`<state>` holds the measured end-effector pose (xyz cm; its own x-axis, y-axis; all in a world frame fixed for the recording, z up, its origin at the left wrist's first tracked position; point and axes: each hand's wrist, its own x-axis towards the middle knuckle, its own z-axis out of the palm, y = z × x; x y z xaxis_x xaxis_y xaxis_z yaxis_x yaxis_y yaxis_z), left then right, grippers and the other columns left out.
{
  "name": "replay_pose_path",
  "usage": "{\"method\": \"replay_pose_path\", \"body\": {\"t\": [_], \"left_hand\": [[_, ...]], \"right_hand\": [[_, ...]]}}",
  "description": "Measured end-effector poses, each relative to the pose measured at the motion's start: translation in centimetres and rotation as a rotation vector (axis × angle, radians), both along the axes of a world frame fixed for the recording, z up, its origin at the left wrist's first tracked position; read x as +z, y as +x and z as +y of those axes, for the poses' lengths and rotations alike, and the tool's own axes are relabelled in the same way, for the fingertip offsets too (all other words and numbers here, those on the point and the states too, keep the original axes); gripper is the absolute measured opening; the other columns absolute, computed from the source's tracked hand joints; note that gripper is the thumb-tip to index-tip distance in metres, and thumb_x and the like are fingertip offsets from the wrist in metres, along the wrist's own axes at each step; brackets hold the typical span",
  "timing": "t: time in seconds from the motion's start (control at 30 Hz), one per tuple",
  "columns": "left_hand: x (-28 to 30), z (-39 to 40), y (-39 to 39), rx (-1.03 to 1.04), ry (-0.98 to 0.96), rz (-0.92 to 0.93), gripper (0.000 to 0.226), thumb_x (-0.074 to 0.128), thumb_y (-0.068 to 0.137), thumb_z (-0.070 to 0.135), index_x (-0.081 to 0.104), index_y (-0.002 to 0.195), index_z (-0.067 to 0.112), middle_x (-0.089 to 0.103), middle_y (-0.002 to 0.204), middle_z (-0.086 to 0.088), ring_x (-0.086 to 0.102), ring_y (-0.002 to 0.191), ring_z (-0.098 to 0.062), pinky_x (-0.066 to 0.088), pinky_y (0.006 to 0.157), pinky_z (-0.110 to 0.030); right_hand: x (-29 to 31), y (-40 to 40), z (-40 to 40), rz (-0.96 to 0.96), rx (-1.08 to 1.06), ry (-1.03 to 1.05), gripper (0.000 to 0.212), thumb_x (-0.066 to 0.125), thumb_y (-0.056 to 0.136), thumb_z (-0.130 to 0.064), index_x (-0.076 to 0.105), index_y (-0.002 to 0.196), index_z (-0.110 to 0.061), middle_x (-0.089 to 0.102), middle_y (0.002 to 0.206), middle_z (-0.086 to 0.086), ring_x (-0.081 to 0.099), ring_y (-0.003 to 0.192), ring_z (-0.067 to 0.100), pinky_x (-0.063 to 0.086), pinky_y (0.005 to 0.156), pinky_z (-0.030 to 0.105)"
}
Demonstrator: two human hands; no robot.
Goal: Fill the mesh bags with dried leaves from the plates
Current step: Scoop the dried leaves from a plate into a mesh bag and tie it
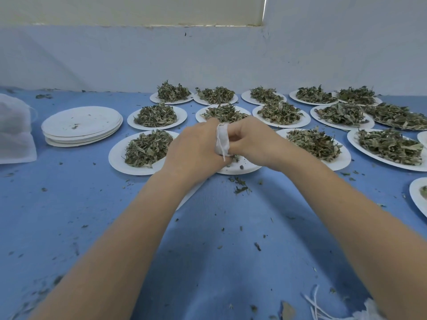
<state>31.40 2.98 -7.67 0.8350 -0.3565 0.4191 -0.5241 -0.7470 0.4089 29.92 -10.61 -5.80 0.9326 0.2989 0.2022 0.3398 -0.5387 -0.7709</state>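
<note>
Loose white strings (pixel 315 307) are lying at the near right edge of the blue desk (pixel 219 239), among scattered leaf crumbs. Farther out, both forearms are reaching to a nearly emptied plate (pixel 240 167). Over it, the left hand (pixel 196 148) and right hand (pixel 251 142) are each gripping a small white mesh bag (pixel 222 142) held between them, fingers curled round it. Plates heaped with dried leaves (pixel 314 143) are surrounding them; a stack of empty plates (pixel 82 125) is sitting at the left.
</note>
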Motion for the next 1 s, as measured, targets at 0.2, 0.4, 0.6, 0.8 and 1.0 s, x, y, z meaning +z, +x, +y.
{"method": "replay_pose_path", "body": {"t": [0.2, 0.4, 0.6, 0.8, 1.0], "left_hand": [[-0.1, 0.7, 0.4, 0.070, 0.037, -0.026, 0.036, 0.066, 0.075, 0.036, 0.038, 0.090, 0.020, 0.049, 0.082, 0.001, 0.046, 0.077, -0.023, 0.034, 0.059, -0.031], [-0.1, 0.7, 0.5, 0.122, 0.064, -0.022, 0.038, 0.066, 0.075, 0.036, 0.042, 0.097, 0.018, 0.051, 0.084, 0.001, 0.047, 0.080, -0.023, 0.035, 0.060, -0.031], [-0.2, 0.8, 0.7, 0.163, 0.105, -0.047, 0.036, 0.065, 0.075, 0.034, 0.043, 0.096, 0.015, 0.048, 0.080, 0.001, 0.046, 0.076, -0.023, 0.031, 0.057, -0.030], [0.2, 1.9, 1.3, 0.249, 0.083, -0.003, 0.042, 0.068, 0.074, 0.037, 0.033, 0.086, 0.018, 0.041, 0.072, 0.002, 0.043, 0.075, -0.024, 0.026, 0.051, -0.030], [0.2, 2.2, 1.5, 0.276, 0.060, 0.014, 0.038, 0.067, 0.074, 0.033, 0.034, 0.085, 0.016, 0.037, 0.068, 0.005, 0.042, 0.075, -0.025, 0.023, 0.047, -0.028]], "right_hand": [[0.5, 0.2, -1.7, 0.003, -0.098, 0.313, 0.021, 0.076, 0.074, -0.004, 0.074, 0.091, -0.016, 0.074, 0.077, 0.000, 0.068, 0.066, 0.006, 0.051, 0.060, 0.015], [-0.4, 1.1, -1.3, -0.039, -0.281, 0.102, 0.031, 0.076, 0.077, -0.023, 0.068, 0.107, -0.024, 0.067, 0.106, -0.007, 0.066, 0.094, 0.014, 0.054, 0.084, 0.031], [-0.9, 1.1, -1.1, -0.128, -0.331, 0.156, 0.010, 0.076, 0.077, -0.015, 0.076, 0.084, -0.021, 0.071, 0.073, -0.013, 0.067, 0.067, 0.003, 0.051, 0.064, 0.009], [-1.9, 1.4, -0.8, -0.166, -0.277, -0.101, 0.020, 0.068, 0.084, -0.033, 0.070, 0.104, -0.030, 0.071, 0.095, -0.010, 0.062, 0.084, 0.002, 0.050, 0.077, 0.019], [-3.6, 1.8, 0.1, -0.139, -0.259, -0.662, 0.048, 0.053, 0.085, -0.059, 0.051, 0.128, -0.038, 0.053, 0.117, 0.005, 0.049, 0.110, 0.024, 0.043, 0.090, 0.036]]}}
